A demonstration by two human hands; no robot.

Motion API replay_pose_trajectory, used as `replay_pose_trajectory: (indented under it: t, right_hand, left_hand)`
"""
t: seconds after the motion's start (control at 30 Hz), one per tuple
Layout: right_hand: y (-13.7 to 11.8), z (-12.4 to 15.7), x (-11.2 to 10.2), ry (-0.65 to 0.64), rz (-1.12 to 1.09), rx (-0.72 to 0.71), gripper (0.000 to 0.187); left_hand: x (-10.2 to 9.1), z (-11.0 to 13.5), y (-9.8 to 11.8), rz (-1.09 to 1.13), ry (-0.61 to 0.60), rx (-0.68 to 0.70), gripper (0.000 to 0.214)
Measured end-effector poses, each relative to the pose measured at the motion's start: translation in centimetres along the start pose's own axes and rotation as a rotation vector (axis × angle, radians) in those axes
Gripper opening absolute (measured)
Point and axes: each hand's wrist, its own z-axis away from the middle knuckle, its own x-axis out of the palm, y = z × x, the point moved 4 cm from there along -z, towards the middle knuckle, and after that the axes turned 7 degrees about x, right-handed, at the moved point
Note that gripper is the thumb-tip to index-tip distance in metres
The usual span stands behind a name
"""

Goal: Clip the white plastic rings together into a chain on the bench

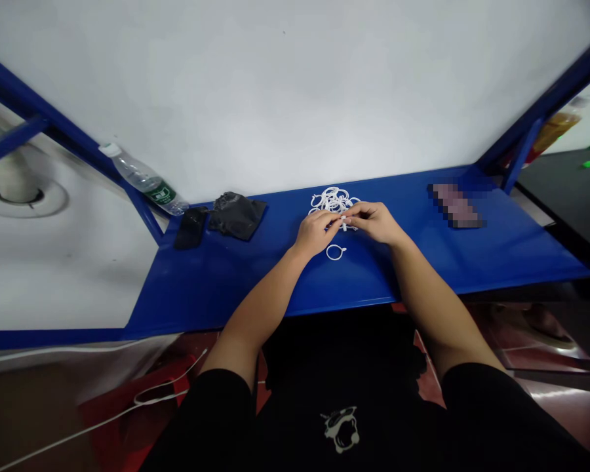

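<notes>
My left hand and my right hand meet over the blue table, fingertips pinched together on a small white plastic ring. Fingers cover most of that ring. Just behind them lies a pile of white plastic rings, each a thin loop with a small tab or eyelet. One loose white ring lies flat on the table in front of my hands, touched by neither.
At the left are a clear plastic bottle leaning by the frame, a black phone-like object and a dark pouch. A pixelated pinkish object lies at the right. A white wall rises behind the blue table.
</notes>
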Motion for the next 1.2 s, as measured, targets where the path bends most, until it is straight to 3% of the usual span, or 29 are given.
replay_pose_trajectory:
  t: [0.53, 0.7, 0.77, 0.83, 0.93, 1.0, 1.1, 1.2]
  right_hand:
    - [0.2, 0.1, 0.5, -0.03, -0.038, 0.038, 0.05]
    - [-0.3, 0.0, 0.6, 0.012, -0.146, 0.034, 0.05]
    - [-0.3, 0.0, 0.7, 0.011, -0.204, 0.041, 0.053]
    - [-0.3, 0.1, 0.7, -0.013, -0.232, 0.054, 0.055]
    - [0.1, 0.0, 0.2, -0.029, -0.184, 0.061, 0.053]
    - [0.5, -0.2, -1.1, 0.082, -0.063, 0.042, 0.045]
    - [1.1, -0.2, -3.8, 0.368, 0.276, 0.013, 0.026]
    - [2.3, -0.4, -5.0, 0.392, 0.549, 0.093, 0.018]
  left_hand:
    - [0.0, 0.0, 0.1, 0.013, 0.002, 0.042, 0.019]
    - [-0.3, 0.0, 0.0, 0.005, 0.084, 0.06, 0.017]
    - [-0.3, 0.1, 0.2, -0.001, 0.076, 0.061, 0.032]
    - [0.0, 0.2, 0.3, 0.004, 0.022, 0.045, 0.043]
    - [0.3, 0.4, 0.3, 0.031, -0.092, 0.003, 0.04]
    - [0.3, 0.5, 0.3, 0.045, -0.192, -0.021, 0.037]
    - [0.5, 0.6, 0.7, 0.057, -0.359, -0.01, 0.031]
    - [0.7, 0.6, 1.4, 0.049, -0.477, 0.027, 0.027]
